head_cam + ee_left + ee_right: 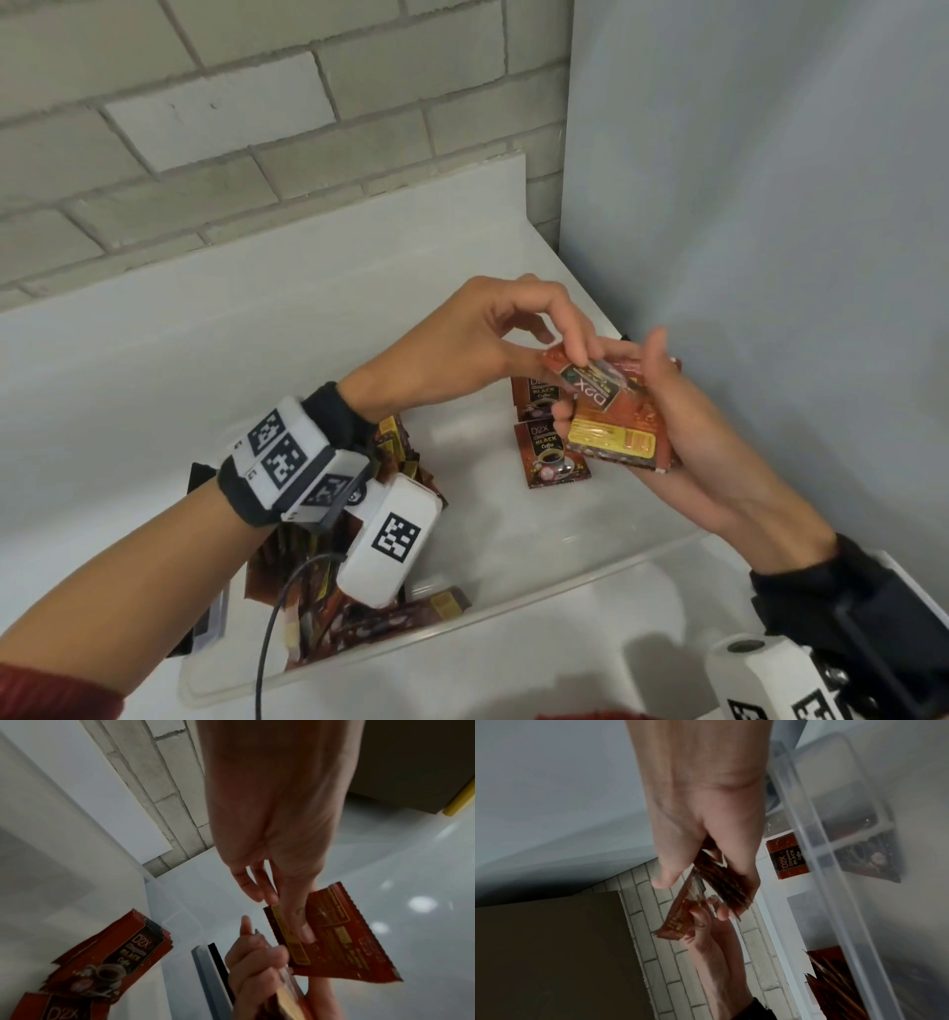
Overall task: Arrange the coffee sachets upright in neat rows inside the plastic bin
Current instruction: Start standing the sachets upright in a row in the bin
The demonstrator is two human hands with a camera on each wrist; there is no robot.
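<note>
My right hand (611,375) holds a stack of red-brown coffee sachets (616,437) over the right end of the clear plastic bin (565,596). At the stack's top, my left hand (567,362) pinches a single sachet (590,385) between thumb and fingers. The left wrist view has my left hand (287,919) with its thumb lying on that sachet's (347,943) printed back. In the right wrist view my right hand (700,896) grips the stack (721,882) edge-on. Two low piles of sachets (552,455) lie flat on the bin floor beneath my hands.
Several more sachets (308,580) lean in a jumble at the bin's left end, partly hidden by my left wrist camera. A grey brick wall (257,128) rises behind the bin and a pale panel (770,205) closes off the right. A brown box (552,953) stands nearby.
</note>
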